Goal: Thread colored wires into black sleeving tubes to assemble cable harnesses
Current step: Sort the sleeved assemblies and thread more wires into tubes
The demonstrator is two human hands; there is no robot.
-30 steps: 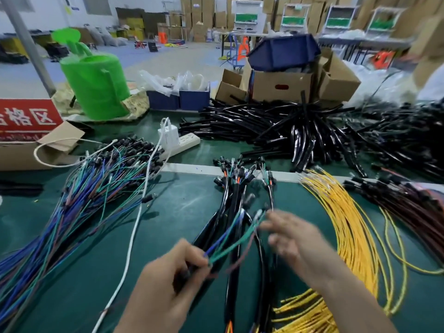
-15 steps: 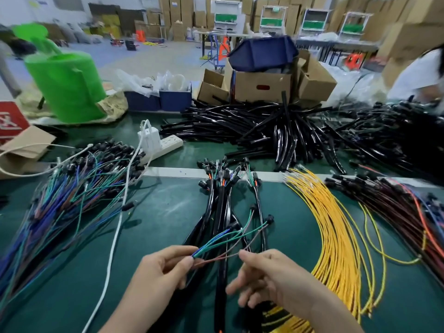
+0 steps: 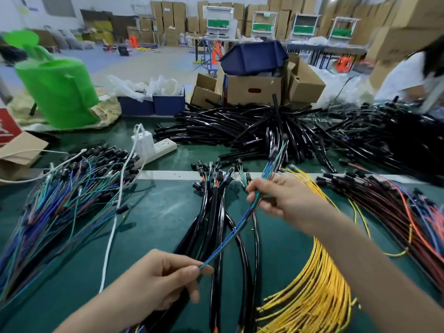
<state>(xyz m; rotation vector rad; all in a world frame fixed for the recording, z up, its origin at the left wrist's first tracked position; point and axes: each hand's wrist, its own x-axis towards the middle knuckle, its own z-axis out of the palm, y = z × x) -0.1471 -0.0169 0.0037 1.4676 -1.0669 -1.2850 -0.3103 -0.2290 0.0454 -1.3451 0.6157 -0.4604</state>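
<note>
At lower centre the left hand (image 3: 165, 280) pinches one end of a blue-green wire bundle (image 3: 236, 228); the right hand (image 3: 286, 203), centre right, grips it further along. The bundle stretches diagonally above sleeved harnesses (image 3: 216, 224) on the green table (image 3: 149, 227).

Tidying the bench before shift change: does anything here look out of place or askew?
The blue bin sits tilted, seemingly overturned, on the open cardboard box behind the black tubes. Nothing else stands out.
</note>
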